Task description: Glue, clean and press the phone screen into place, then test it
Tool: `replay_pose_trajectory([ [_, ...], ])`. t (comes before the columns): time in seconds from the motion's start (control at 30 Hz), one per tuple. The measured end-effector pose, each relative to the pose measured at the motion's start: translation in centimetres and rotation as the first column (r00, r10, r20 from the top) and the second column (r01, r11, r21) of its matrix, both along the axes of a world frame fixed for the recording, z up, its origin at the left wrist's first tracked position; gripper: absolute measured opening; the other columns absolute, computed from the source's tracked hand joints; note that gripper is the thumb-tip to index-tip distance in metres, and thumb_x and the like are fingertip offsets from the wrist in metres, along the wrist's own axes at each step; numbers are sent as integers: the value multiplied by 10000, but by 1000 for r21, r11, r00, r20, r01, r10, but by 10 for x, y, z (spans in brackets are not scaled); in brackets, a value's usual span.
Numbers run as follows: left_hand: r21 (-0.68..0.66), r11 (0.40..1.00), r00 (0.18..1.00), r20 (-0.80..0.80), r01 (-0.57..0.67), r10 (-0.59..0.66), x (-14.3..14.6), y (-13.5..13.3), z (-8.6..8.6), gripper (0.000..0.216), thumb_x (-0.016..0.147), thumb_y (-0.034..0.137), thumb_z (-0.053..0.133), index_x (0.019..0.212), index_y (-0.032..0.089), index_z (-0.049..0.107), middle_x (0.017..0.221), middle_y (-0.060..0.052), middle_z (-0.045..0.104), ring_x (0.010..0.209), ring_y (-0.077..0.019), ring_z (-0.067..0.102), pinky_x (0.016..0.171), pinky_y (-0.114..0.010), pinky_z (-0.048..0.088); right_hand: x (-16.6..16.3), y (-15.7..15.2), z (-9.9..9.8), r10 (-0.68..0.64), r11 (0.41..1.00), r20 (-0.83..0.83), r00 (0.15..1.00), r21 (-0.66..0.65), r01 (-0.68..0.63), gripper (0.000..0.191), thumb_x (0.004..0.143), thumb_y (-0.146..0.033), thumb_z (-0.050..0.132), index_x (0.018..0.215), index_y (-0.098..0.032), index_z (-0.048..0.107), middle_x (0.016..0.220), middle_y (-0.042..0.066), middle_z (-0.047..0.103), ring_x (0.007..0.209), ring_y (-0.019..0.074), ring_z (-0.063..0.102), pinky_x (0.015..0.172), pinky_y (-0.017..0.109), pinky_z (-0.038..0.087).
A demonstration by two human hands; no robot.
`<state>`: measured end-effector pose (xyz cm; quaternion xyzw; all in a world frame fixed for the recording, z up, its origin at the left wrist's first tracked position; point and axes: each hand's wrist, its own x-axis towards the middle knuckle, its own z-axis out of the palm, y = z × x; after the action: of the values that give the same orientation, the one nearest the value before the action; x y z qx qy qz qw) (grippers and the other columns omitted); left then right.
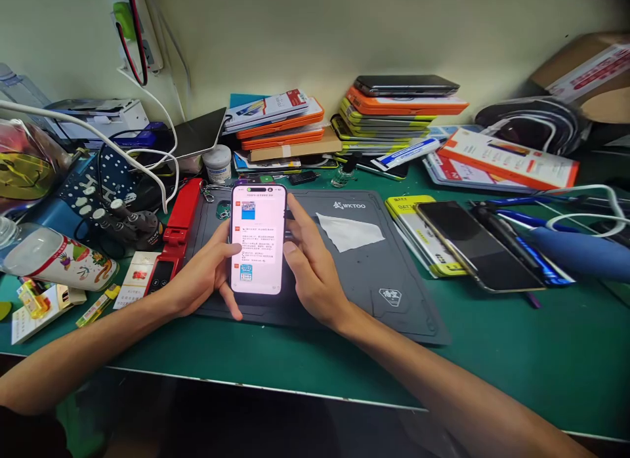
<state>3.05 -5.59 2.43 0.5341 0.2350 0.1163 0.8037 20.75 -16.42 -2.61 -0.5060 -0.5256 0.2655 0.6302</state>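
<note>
A smartphone (258, 241) with a lit, pinkish chat screen is held upright above a dark grey work mat (344, 287). My left hand (209, 271) grips its left edge, the thumb resting over the screen's side and a finger showing below. Along the other edge, my right hand (312, 268) holds the phone, its thumb near the right rim and fingers behind. A white cloth or tissue (349, 231) lies on the mat, just right of my right hand. Near my left forearm stands a red folding holder (180, 231) with a dark display.
Another phone (480, 245), screen dark, rests on yellow battery boxes (423, 235) at right, beside pens and screwdrivers. Stacked orange and yellow boxes (394, 117) line the wall. A bottle (63, 254), cigarette packs and lighters crowd the left. White cables hang there. The green table's front edge (266, 386) is near.
</note>
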Motion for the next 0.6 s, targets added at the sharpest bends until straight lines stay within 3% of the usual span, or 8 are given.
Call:
replay_pose_trajectory([
  [0.3, 2, 1000, 1000, 6, 5, -5, -1, -1, 0, 768, 1025, 361, 541, 1696, 401, 171, 1667, -132, 448, 1192, -375, 714, 427, -271, 644, 2, -1, 3, -48, 998, 127, 991, -44, 54, 636, 1100, -422, 370, 1708, -329, 207, 1588, 78, 571, 1417, 303, 575, 1061, 560, 588],
  [0.6, -31, 999, 999, 34, 19, -18, -3, 0, 1, 858, 939, 251, 585, 1694, 356, 191, 1576, -151, 547, 955, -241, 761, 424, -193, 598, 2, -2, 3, -63, 997, 128, 990, -30, 67, 624, 1103, -446, 368, 1701, -341, 225, 1561, 71, 598, 1405, 295, 579, 1053, 548, 588],
])
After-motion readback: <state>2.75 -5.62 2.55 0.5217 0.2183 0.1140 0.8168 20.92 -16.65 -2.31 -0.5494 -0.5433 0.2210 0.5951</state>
